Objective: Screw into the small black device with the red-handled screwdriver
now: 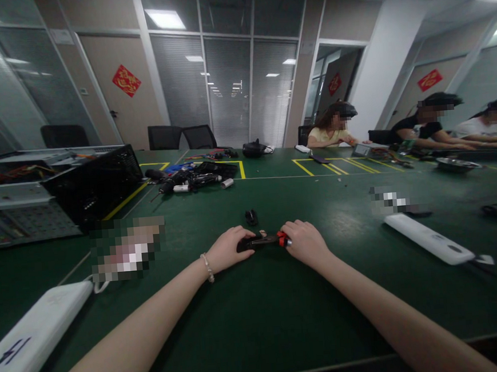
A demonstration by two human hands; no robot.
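My right hand [307,241] is closed around the red handles of a pair of pliers [270,240], low over the green table in front of me. The metal jaws point left toward my left hand [230,246]. Between its thumb and fingers my left hand pinches a small black piece [244,244] at the jaw end. Whether the jaws grip that piece is too small to tell. A small coiled black item [251,217] lies on the table just beyond my hands, touched by neither.
An opened computer case [98,189] stands at the left. Dark tools and cables [200,175] are heaped farther back. White elongated devices lie at left [44,328] and right [429,239]. A metal bowl [457,164] sits at far right, near other people at the table.
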